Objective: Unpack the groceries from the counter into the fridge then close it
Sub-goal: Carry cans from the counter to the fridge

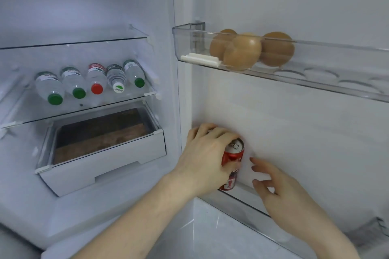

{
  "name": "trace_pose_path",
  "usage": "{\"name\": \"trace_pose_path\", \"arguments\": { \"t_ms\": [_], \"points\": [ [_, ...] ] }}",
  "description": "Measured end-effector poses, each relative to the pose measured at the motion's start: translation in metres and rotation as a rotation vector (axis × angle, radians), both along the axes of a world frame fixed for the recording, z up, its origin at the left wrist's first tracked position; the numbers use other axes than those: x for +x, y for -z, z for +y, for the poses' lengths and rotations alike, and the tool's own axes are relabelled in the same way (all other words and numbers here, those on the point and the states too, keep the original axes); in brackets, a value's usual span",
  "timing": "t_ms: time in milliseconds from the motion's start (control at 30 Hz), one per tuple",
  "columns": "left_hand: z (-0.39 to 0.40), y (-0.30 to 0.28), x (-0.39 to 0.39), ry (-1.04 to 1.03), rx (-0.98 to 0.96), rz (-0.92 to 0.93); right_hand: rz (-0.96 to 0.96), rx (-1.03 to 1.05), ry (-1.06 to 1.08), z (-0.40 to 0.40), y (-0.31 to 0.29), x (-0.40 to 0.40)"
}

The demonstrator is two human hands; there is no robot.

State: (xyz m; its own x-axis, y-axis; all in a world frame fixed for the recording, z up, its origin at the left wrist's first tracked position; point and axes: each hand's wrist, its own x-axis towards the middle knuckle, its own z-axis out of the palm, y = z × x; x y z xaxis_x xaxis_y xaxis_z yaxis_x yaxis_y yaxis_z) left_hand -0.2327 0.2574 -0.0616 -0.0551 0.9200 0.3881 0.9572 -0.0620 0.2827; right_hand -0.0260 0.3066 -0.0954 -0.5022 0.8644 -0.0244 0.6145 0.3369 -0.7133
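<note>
The fridge stands open. My left hand grips a red soda can from above and from the left, with the can standing in the lower door shelf. My right hand hovers just right of the can, fingers relaxed and spread, holding nothing, its fingertips close to the door's inner wall. The can's silver top with its pull tab shows beside my left fingers. The can's lower part sits behind the clear shelf rim.
Three brown eggs sit in the clear upper door bin. Several water bottles lie on a glass shelf inside the fridge. Below is a white drawer.
</note>
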Motion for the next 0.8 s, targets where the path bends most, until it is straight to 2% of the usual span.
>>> {"name": "trace_pose_path", "arguments": {
  "t_ms": [167,267,367,467,633,800],
  "points": [
    [-0.044,-0.008,-0.012,-0.006,0.049,-0.074,0.162,0.071,0.056,-0.025,-0.015,0.002],
    [-0.103,-0.003,-0.033,-0.137,0.166,-0.173,0.326,0.191,0.063,-0.051,-0.022,-0.007],
    [-0.165,0.01,-0.05,-0.323,0.183,-0.223,0.382,0.253,-0.101,-0.083,-0.029,-0.033],
    [-0.219,0.021,-0.059,-0.511,0.167,-0.252,0.294,0.269,-0.388,-0.112,-0.029,-0.071],
    [-0.309,0.032,-0.063,-0.835,0.14,-0.23,0.024,0.219,-0.854,-0.146,-0.016,-0.142],
    [-0.382,0.046,-0.033,-1.075,0.043,-0.221,-0.197,0.195,-1.264,-0.18,0.002,-0.21]
  ]
}}
